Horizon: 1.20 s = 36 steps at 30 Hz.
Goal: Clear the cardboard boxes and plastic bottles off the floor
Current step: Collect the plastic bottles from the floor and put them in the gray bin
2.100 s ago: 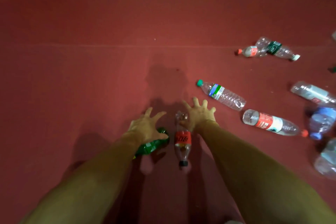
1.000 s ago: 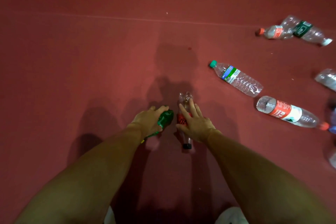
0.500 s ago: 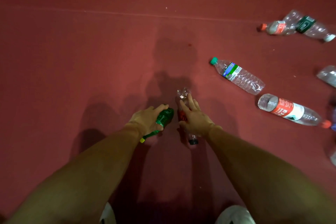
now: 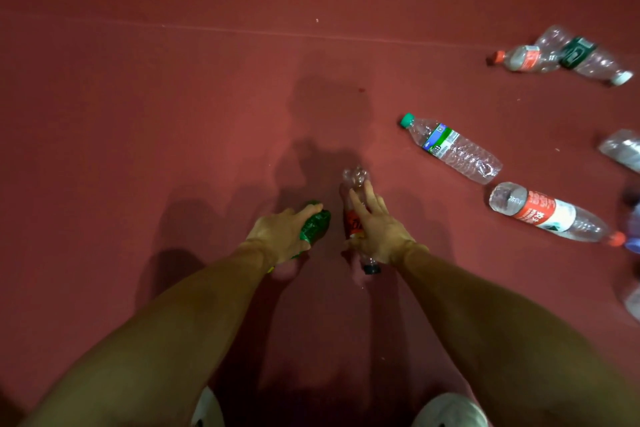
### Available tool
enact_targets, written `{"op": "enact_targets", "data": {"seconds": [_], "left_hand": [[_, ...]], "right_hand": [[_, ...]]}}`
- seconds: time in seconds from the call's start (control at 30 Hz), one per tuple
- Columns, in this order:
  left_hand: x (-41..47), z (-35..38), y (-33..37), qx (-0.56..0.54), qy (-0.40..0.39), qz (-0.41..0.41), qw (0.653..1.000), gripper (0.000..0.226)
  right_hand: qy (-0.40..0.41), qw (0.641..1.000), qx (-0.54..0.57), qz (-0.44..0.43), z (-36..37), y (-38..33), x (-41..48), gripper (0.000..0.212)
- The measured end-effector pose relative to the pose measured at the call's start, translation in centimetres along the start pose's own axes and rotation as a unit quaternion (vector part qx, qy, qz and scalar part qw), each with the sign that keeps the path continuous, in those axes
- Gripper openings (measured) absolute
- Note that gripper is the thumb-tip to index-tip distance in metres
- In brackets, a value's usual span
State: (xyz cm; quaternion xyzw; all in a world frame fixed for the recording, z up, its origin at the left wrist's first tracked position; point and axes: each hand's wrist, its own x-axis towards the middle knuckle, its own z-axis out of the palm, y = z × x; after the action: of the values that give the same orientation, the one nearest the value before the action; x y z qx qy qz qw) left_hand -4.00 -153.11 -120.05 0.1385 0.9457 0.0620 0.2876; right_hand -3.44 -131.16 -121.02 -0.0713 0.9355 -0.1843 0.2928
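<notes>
Splayed over the bottles two seconds ago, both grips are now closed: the left grip (image 4: pixel 280 236) wraps the green bottle (image 4: pixel 317 224), and the right grip (image 4: pixel 377 232) wraps the black-capped bottle (image 4: pixel 354 218), low over the red floor (image 4: pixel 138 114). A green-capped bottle (image 4: pixel 450 151) and a red-capped bottle (image 4: pixel 547 215) lie to the right, apart from the arms.
</notes>
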Motion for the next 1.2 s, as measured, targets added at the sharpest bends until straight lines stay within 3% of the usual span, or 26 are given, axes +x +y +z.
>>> {"op": "enact_targets", "data": {"seconds": [0.23, 0.5, 0.73, 0.87, 1.03, 1.2], "left_hand": [[-6.1, -9.9, 1.4, -0.058, 0.024, -0.041, 0.997, 0.078], [-17.4, -34.1, 5.1, -0.06, 0.064, -0.069, 0.994, 0.074], [-29.8, -55.0, 4.8, -0.088, 0.089, -0.155, 0.98, 0.068], [-30.2, -59.5, -1.1, -0.177, 0.131, -0.178, 0.959, 0.065], [-43.9, -74.2, -6.3, -0.102, 0.227, -0.215, 0.944, 0.051], [-46.9, -78.4, -15.2, -0.118, 0.269, -0.238, 0.926, 0.059]], "right_hand": [[0.054, 0.998, 0.019, 0.009, -7.0, -3.7, -5.7, 0.095], [0.037, 0.999, -0.021, -0.028, -29.6, -17.2, -14.4, 0.093], [0.04, 0.995, -0.064, -0.068, -50.3, -32.0, -24.1, 0.094], [0.049, 0.989, -0.106, -0.092, -58.1, -41.3, -25.8, 0.092], [0.104, 0.971, -0.165, -0.141, -63.3, -53.8, -24.9, 0.083], [0.126, 0.956, -0.197, -0.175, -65.9, -65.1, -22.8, 0.084]]}}
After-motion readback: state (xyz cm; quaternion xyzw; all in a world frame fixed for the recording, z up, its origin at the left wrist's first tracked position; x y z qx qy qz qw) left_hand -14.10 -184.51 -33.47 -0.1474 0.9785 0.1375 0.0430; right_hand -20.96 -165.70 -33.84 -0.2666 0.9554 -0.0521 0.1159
